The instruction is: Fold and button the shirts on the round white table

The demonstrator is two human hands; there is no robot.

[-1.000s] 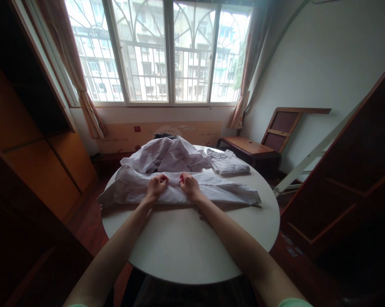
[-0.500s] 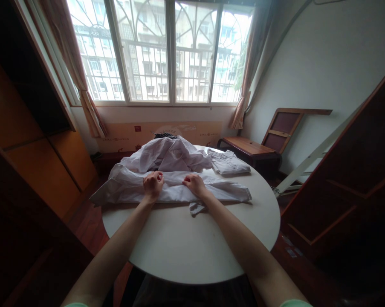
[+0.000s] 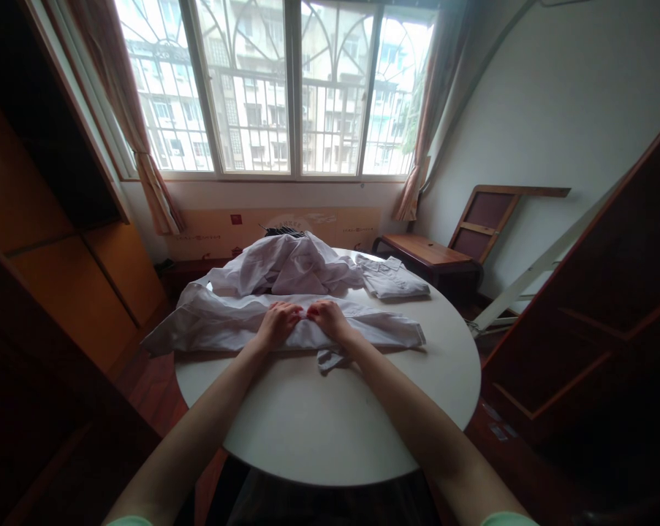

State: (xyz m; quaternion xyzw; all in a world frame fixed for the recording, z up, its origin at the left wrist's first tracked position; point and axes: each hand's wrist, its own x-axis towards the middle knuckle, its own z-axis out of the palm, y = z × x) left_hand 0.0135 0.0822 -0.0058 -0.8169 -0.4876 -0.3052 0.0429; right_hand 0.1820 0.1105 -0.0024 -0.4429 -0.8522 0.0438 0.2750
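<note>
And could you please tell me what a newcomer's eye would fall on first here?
Probably the bright, barred window across the top of the view. Next comes the pale garment stretched across the round white table, with the left hand and right hand close together at its middle. Behind it rises a crumpled heap of pale cloth, with a folded garment to the right.

Lettering (image 3: pixel 198 237) on the tan panel (image 3: pixel 250 223) below the window (image 3: pixel 294 95) cannot be read.
</note>
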